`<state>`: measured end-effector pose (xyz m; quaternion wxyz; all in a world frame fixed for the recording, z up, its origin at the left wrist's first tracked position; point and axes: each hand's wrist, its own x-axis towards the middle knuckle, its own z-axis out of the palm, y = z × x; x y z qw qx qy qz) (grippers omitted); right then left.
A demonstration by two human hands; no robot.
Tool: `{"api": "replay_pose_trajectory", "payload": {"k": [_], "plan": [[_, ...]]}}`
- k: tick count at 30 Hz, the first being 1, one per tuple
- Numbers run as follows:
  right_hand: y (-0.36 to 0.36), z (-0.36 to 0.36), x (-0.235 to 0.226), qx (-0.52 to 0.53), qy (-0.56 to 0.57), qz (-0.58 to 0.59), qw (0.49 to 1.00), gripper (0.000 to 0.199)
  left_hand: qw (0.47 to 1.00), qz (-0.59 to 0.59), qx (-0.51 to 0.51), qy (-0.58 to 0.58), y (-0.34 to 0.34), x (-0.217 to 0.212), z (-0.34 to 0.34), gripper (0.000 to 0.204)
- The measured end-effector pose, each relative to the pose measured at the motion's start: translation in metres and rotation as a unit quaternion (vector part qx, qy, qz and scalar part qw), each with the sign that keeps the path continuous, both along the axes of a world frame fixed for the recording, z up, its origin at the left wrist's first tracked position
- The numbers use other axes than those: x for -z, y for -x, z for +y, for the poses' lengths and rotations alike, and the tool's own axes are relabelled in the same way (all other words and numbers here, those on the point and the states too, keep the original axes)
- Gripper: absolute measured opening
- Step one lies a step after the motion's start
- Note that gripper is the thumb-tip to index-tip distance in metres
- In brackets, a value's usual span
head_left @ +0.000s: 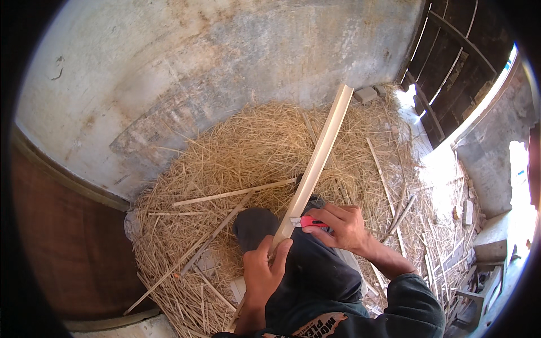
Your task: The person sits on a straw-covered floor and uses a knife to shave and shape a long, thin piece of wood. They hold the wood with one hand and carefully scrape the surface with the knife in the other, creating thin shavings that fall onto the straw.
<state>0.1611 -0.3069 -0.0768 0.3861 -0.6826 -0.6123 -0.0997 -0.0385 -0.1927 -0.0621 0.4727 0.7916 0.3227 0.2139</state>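
Observation:
A long pale strip [323,149], which looks like split bamboo, slants up and away across my lap toward the wall. My left hand [264,271] is closed round its lower part, thumb along the edge. My right hand [342,227] grips a utility knife [314,221] with a red handle. Its short blade meets the face of the strip a little above my left hand. Whether the blade is cutting in, I cannot tell. Below the left hand, the strip's near end is mostly hidden by my forearm.
Straw-like shavings [248,132] cover the floor around my legs, with several thin loose strips [225,193] on them. A stained wall [225,62] rises ahead. On the left is a brown panel [67,242]; at right, dark wooden boards [451,56] and a wooden frame [484,296].

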Motion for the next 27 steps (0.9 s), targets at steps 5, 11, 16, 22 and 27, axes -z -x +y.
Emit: {"api": "replay_pose_trajectory", "payload": {"k": [5, 11, 16, 22, 27], "plan": [[0.001, 0.002, -0.001, 0.014, 0.002, -0.016, 1.000, 0.030, 1.000, -0.007, -0.012, -0.015, 0.000, 0.000, -0.002, 0.035], [-0.003, 0.005, -0.002, 0.026, -0.006, -0.032, 0.999, 0.029, 0.999, -0.007, -0.008, -0.034, 0.000, 0.003, 0.002, 0.035], [-0.009, 0.007, -0.002, 0.029, -0.015, -0.042, 0.999, 0.028, 0.999, 0.015, -0.005, -0.033, 0.002, 0.004, 0.003, 0.037], [-0.015, 0.007, -0.001, 0.033, -0.019, -0.043, 0.998, 0.027, 0.999, 0.008, -0.004, -0.034, 0.001, -0.001, 0.002, 0.039], [-0.021, 0.003, -0.009, 0.041, -0.009, -0.052, 0.998, 0.026, 0.998, 0.040, 0.007, -0.037, 0.003, -0.005, 0.000, 0.038]]}}
